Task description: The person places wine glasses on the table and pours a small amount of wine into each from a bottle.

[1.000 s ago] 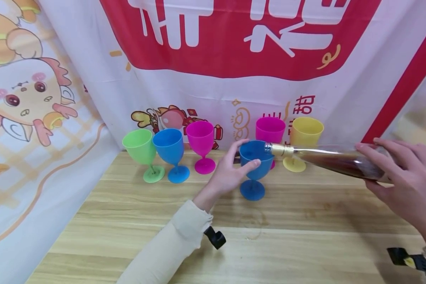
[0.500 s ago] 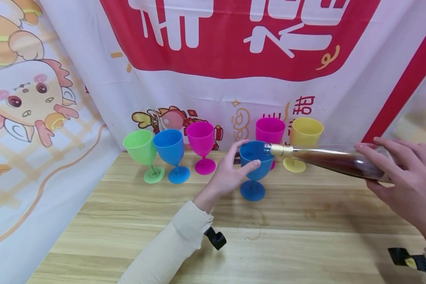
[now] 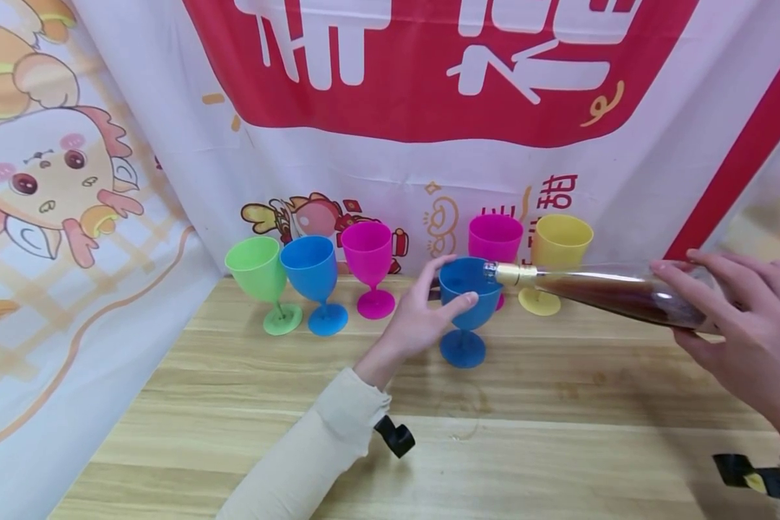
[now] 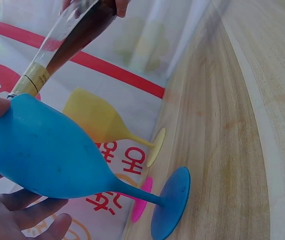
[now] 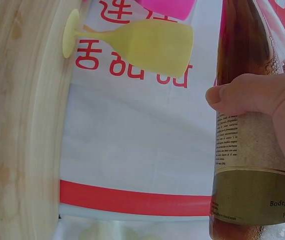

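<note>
My left hand (image 3: 422,310) holds a blue goblet (image 3: 468,307) by its bowl, thumb on the near side and fingers round the left. The goblet stands upright, its foot on the wooden table. My right hand (image 3: 750,318) grips a clear wine bottle (image 3: 624,292) around its labelled body, thumb across it in the right wrist view. The bottle lies nearly level, neck pointing left, its mouth just over the goblet's rim. Brown-red liquid fills part of the bottle, along its lower side. In the left wrist view the gold-collared bottle neck (image 4: 30,80) reaches the goblet's rim; the goblet's inside is hidden there.
Green (image 3: 256,271), blue (image 3: 310,269) and magenta (image 3: 367,253) goblets stand at the back left. Behind the held goblet are another magenta one (image 3: 494,235) and a yellow one (image 3: 562,242). A printed cloth (image 3: 390,166) hangs right behind them. Faint wet stains mark the table (image 3: 526,448).
</note>
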A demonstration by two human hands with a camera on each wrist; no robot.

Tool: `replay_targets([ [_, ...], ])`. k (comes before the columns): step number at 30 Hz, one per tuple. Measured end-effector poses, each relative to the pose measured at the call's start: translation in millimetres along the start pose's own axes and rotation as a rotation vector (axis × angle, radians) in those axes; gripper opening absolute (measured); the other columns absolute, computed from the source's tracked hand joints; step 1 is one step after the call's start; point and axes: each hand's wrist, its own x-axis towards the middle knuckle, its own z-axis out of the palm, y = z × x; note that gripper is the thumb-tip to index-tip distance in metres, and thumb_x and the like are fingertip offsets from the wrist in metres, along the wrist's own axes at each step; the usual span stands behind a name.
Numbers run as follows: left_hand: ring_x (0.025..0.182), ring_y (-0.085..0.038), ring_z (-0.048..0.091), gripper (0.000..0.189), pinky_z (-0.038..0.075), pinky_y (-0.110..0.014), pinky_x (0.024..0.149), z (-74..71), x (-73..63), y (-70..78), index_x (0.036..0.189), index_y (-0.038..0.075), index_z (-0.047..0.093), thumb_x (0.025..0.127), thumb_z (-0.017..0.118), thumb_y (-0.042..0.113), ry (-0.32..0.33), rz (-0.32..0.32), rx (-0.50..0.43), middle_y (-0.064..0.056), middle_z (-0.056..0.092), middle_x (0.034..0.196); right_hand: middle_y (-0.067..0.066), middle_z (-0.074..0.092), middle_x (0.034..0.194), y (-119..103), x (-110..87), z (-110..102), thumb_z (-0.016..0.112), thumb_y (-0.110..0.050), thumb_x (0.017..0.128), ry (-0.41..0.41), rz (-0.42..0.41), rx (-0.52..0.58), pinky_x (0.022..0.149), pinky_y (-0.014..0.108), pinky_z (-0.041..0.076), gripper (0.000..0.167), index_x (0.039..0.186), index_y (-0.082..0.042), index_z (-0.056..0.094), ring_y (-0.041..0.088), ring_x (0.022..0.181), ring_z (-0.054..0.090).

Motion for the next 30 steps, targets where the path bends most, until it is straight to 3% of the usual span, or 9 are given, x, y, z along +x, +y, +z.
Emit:
replay_targets([
  [6, 0.137, -0.026, 0.055, 0.068, 0.052, -0.06, 0.109, 0.8, 1.2, 0.0, 0.155, 0.052, 0.038, 0.097, 0.073, 0.052, 0.001, 0.004, 0.0, -0.001, 0.059, 0.15, 0.031, 0.05, 0.148, 0.3, -0.5, -0.5, 0.099, 0.012, 0.034, 0.002, 0.01, -0.002, 0.136, 0.048, 0.019, 0.14, 0.159, -0.028, 0.049, 0.051, 0.137, 0.04],
  [13, 0.138, -0.028, 0.055, 0.068, 0.052, -0.061, 0.109, 0.1, 0.1, -1.3, 0.155, 0.051, 0.037, 0.097, 0.072, 0.052, -0.004, 0.012, 0.001, -0.001, 0.059, 0.15, 0.033, 0.048, 0.147, 0.9, 0.9, -1.0, 0.1, 0.01, 0.032, -0.006, 0.0, -0.002, 0.137, 0.047, 0.013, 0.146, 0.161, -0.029, 0.046, 0.051, 0.138, 0.039],
  [25, 0.139, -0.028, 0.054, 0.07, 0.051, -0.061, 0.11, 3.6, 1.6, -0.6, 0.157, 0.049, 0.037, 0.097, 0.072, 0.051, -0.02, 0.029, -0.004, -0.002, 0.058, 0.152, 0.032, 0.048, 0.148, 2.5, -0.8, -5.4, 0.099, 0.011, 0.033, -0.008, 0.004, -0.011, 0.137, 0.048, 0.014, 0.144, 0.161, -0.031, 0.046, 0.051, 0.138, 0.039],
  [28, 0.14, -0.029, 0.053, 0.069, 0.05, -0.062, 0.11, 2.3, 0.5, -0.6, 0.157, 0.05, 0.036, 0.097, 0.071, 0.053, -0.017, 0.017, 0.002, -0.002, 0.057, 0.153, 0.032, 0.048, 0.148, 1.2, 1.1, -6.5, 0.1, 0.008, 0.034, -0.014, -0.002, -0.008, 0.137, 0.05, 0.013, 0.144, 0.161, -0.03, 0.045, 0.052, 0.138, 0.038],
  [30, 0.14, -0.029, 0.053, 0.069, 0.05, -0.063, 0.11, 0.8, -0.7, -0.7, 0.157, 0.05, 0.036, 0.098, 0.071, 0.053, -0.009, 0.005, 0.008, -0.001, 0.057, 0.152, 0.032, 0.048, 0.148, -0.2, 3.0, -6.8, 0.101, 0.003, 0.036, -0.017, -0.011, -0.012, 0.134, 0.056, 0.019, 0.141, 0.161, -0.029, 0.045, 0.052, 0.138, 0.039],
])
